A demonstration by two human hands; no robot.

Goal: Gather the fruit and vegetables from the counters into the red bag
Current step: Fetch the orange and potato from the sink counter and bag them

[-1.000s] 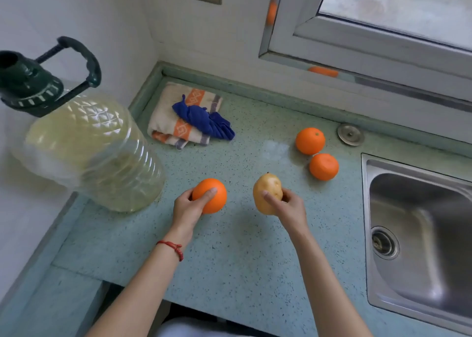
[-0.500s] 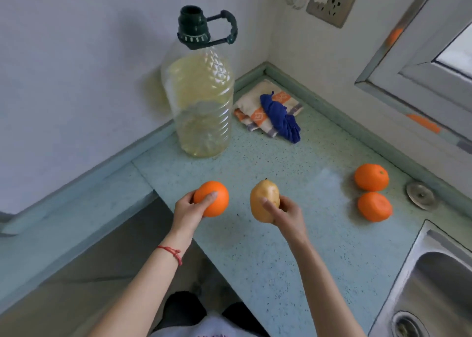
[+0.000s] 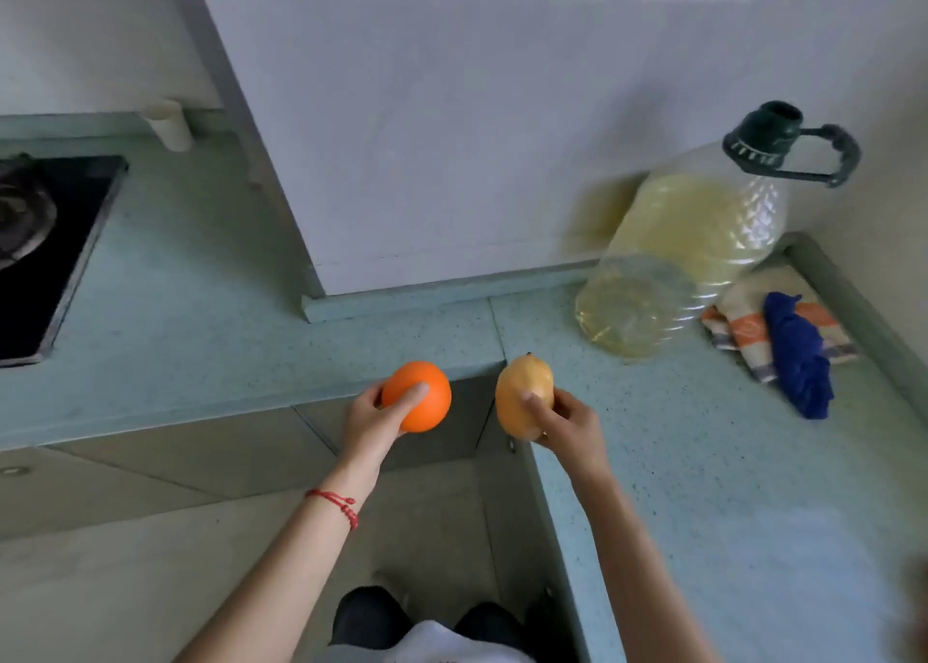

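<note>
My left hand [image 3: 374, 419] grips an orange [image 3: 418, 396], held in the air over the inner corner of the green L-shaped counter [image 3: 703, 461]. My right hand [image 3: 565, 424] grips a yellow pear [image 3: 522, 392] just to the right of it, above the counter's front edge. The two fruits are a short gap apart. A red string bracelet [image 3: 335, 504] circles my left wrist. No red bag is in view, and the two oranges by the sink are out of frame.
A big oil bottle [image 3: 688, 240] with a green cap stands at the back right, next to a folded towel and blue cloth [image 3: 793, 346]. A black gas hob [image 3: 40, 250] and a white cup [image 3: 170, 122] are at the far left. Tiled floor lies below.
My view has swung left, away from the sink and window toward the hob counter. Both hands keep their fruit and have moved off the counter surface to its inner corner.
</note>
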